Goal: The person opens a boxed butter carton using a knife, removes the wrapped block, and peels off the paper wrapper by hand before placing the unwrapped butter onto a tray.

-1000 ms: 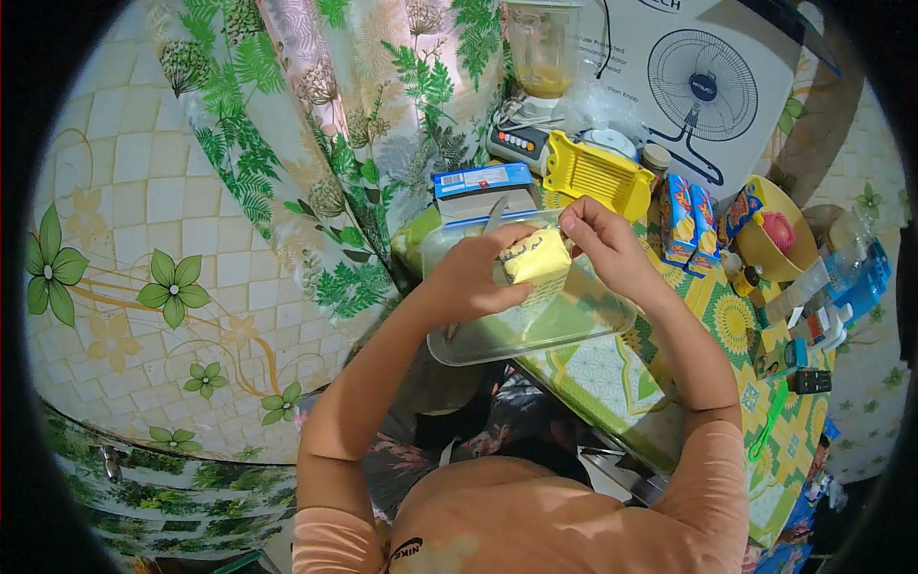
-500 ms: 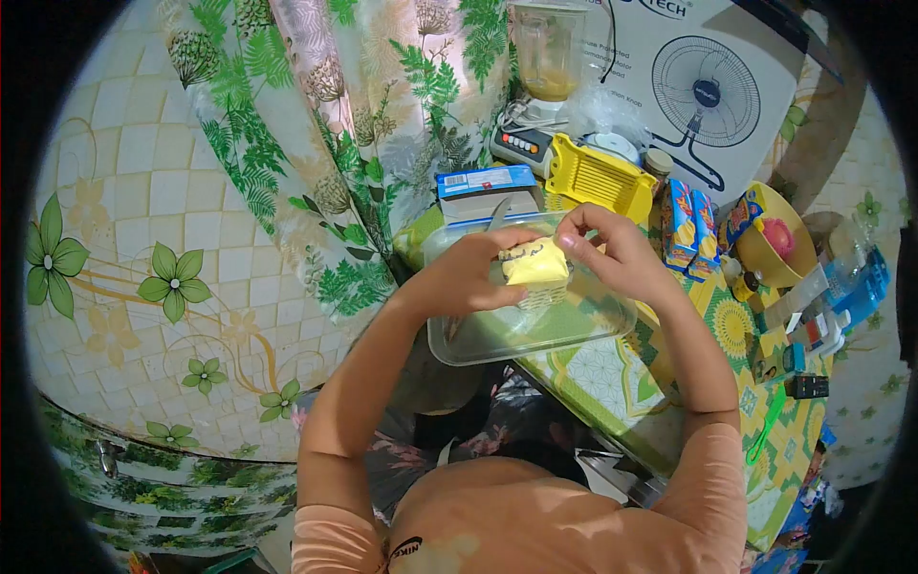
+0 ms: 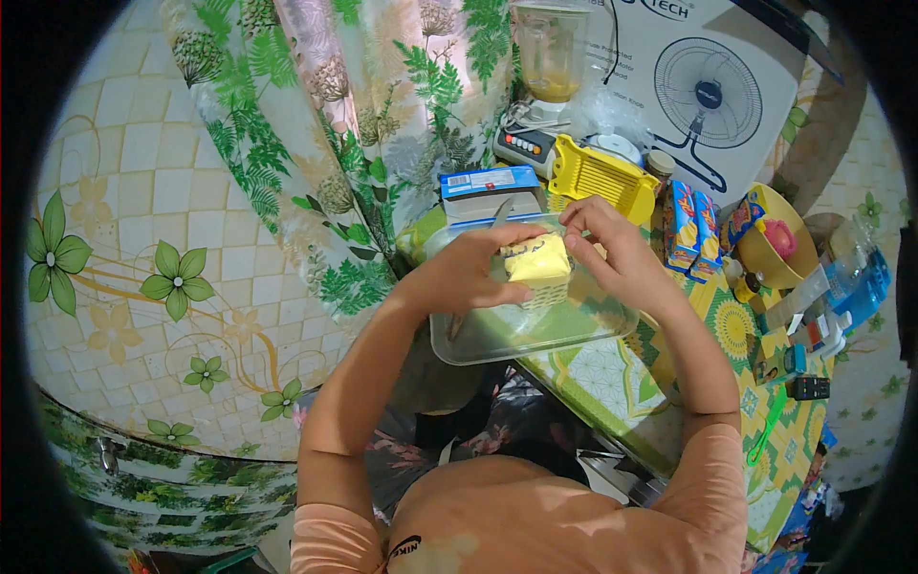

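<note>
From my head view, my left hand [image 3: 469, 273] grasps the yellow-wrapped block [image 3: 537, 263] over the clear tray [image 3: 535, 351]. My right hand [image 3: 617, 253] bends its fingers at the wrapper's edge; I can't tell whether they pinch it. A light left grip should spare the block from squashing, and staying over the tray should catch bits. Beyond the tray, the blender jug [image 3: 552, 57] holds something yellowish; right of the tray, the yellow bowl [image 3: 784, 272] holds a pink thing [image 3: 779, 237].
</note>
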### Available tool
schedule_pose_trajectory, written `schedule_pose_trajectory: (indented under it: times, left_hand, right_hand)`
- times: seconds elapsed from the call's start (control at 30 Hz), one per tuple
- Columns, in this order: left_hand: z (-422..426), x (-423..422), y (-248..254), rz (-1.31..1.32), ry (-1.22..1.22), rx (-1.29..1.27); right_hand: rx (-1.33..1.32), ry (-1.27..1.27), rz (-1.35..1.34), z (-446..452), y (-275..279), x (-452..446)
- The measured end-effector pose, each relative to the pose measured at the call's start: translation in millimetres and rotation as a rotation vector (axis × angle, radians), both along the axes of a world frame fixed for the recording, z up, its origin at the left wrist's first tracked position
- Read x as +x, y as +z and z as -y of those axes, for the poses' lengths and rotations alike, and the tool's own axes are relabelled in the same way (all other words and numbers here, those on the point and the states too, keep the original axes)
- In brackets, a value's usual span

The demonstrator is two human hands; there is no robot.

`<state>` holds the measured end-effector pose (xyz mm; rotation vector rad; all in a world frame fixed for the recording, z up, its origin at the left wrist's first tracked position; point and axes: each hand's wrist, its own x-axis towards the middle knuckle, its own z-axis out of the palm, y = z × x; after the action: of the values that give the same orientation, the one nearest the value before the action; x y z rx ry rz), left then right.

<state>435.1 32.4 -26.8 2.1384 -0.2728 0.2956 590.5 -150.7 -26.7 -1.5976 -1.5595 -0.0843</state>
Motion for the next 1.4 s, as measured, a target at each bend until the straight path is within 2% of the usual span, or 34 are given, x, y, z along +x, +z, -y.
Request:
schedule_pose_trajectory:
  times: [0.07, 0.13, 0.23, 0.33, 0.43, 0.63, 0.73, 0.83, 1.13, 1.4]
  left_hand:
    - [0.7, -0.8, 0.9, -0.011, 0.029, -0.098]
    - [2.9, -2.9, 6.0, -0.061, 0.103, -0.218]
    - [4.2, 3.1, 12.4, 0.02, 0.191, -0.056]
    - [0.9, 14.5, 11.4, 0.192, 0.163, 0.161]
    - [4.5, 19.4, 17.5, 0.245, 0.179, 0.263]
    - [6.1, 26.7, 26.6, 0.207, 0.234, 0.442]
    - [11.2, 26.7, 39.8, 0.016, 0.246, 0.494]
    - [12.0, 28.1, 42.4, 0.0, 0.221, 0.519]
    - [-4.9, 40.4, 35.8, -0.197, 0.108, 0.243]
    - [-0.5, 37.8, 25.0, -0.102, 0.132, 0.198]
  right_hand:
    - [-0.032, -0.016, -0.099, -0.6, -1.7, -6.2]
    - [-0.041, -0.037, -0.075, -1.8, -5.1, -6.0]
    - [-0.046, -0.05, -0.073, -3.5, -5.9, -9.3]
    - [-0.022, -0.063, -0.086, -4.8, -7.6, -13.4]
    - [-0.013, -0.076, -0.122, -5.3, -11.8, -10.7]
    - [-0.009, -0.094, -0.169, -4.7, -13.1, -9.0]
    - [-0.062, -0.058, -0.246, -3.0, -12.0, -5.0]
    - [-0.067, -0.027, -0.294, -5.0, -12.3, -3.9]
    - [-0.131, 0.089, -0.497, -12.2, -21.7, 5.1]
    - [-0.096, 0.029, -0.5, -18.3, -27.7, 3.1]
